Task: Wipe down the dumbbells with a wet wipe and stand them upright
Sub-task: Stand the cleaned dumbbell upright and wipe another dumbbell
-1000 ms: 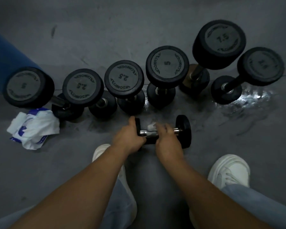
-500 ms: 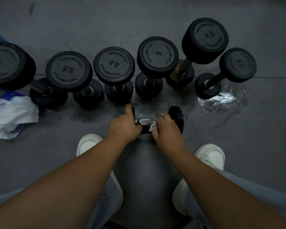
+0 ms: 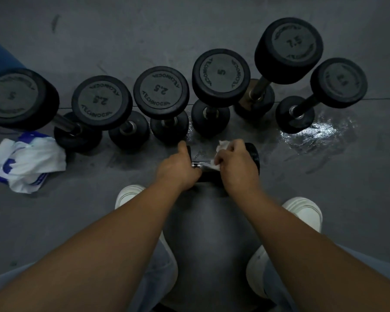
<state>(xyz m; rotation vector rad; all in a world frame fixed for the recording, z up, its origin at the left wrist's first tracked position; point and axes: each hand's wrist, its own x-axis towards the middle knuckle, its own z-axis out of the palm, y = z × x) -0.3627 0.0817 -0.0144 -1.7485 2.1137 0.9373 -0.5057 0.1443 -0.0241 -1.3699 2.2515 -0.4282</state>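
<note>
A small black dumbbell (image 3: 253, 154) lies on its side on the grey floor between my feet and the row behind it. My left hand (image 3: 178, 168) grips its left head, which is mostly hidden. My right hand (image 3: 236, 164) holds a white wet wipe (image 3: 222, 145) wrapped on the chrome handle (image 3: 196, 164). Several black dumbbells stand upright in a row behind, among them two marked 2.5 (image 3: 101, 102) (image 3: 161, 92), one marked 5 (image 3: 221, 77) and one marked 7.5 (image 3: 288, 50).
A white and blue wet-wipe pack (image 3: 27, 161) lies crumpled on the floor at the left. A wet shiny patch (image 3: 322, 134) spreads at the right. My white shoes (image 3: 304, 210) (image 3: 128, 194) stand below the hands. A blue object (image 3: 0, 61) is at the far left.
My right hand has slid the wipe along the handle, first toward the left hand, then back toward the right head. The left hand keeps its grip. The camera view has shifted slightly.
</note>
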